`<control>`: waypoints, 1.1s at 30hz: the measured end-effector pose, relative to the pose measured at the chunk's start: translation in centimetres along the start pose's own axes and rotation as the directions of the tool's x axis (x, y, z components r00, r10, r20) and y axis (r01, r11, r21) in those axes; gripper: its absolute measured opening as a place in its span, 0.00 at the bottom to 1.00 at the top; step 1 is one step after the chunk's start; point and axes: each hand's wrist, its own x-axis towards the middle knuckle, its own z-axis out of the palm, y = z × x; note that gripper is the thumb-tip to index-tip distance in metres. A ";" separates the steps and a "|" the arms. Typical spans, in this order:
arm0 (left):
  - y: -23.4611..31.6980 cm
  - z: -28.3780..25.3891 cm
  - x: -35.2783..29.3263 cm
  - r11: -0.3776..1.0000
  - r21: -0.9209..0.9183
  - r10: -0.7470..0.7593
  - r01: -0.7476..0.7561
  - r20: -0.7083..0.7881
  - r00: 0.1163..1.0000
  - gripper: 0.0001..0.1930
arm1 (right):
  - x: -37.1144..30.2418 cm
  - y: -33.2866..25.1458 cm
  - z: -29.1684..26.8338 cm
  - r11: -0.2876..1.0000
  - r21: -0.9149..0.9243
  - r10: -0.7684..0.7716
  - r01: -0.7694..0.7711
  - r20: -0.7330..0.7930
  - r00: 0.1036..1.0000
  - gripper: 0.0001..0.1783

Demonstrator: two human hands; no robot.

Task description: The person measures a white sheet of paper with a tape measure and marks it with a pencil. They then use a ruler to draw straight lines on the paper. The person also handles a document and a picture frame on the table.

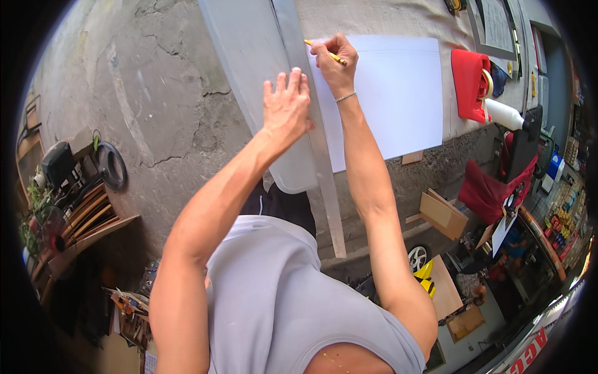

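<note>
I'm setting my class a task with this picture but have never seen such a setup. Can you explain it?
There is no machine, only a person's two bare hands. The picture comes from a wide camera worn on the head, looking down, so straight edges bend near the rim. The left hand lies across a grey panel and the long strip beside it. The right hand holds a yellow pencil near the left edge of a white sheet on pale cloth. Farther right are a red container and a white bottle.

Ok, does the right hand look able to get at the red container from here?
Probably yes: only the flat white sheet and bare cloth seem to lie between the right hand and the red container, though that hand holds a pencil.
</note>
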 end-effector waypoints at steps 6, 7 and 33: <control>-0.3 -0.4 -0.1 0.995 0.084 -0.063 0.058 0.064 0.996 0.55 | -22.4 -1.7 -7.9 0.951 -0.309 -0.022 0.006 -0.049 0.999 0.12; -0.4 -0.2 -0.1 0.993 0.102 -0.066 0.060 0.050 0.997 0.55 | -27.2 -2.6 -9.8 0.935 -0.351 0.028 -0.046 -0.057 0.998 0.11; 9.7 10.5 -9.8 0.201 -0.808 -0.760 0.554 0.228 0.608 0.38 | -15.2 -4.5 -34.0 0.655 -0.720 -0.364 0.230 -0.034 0.931 0.15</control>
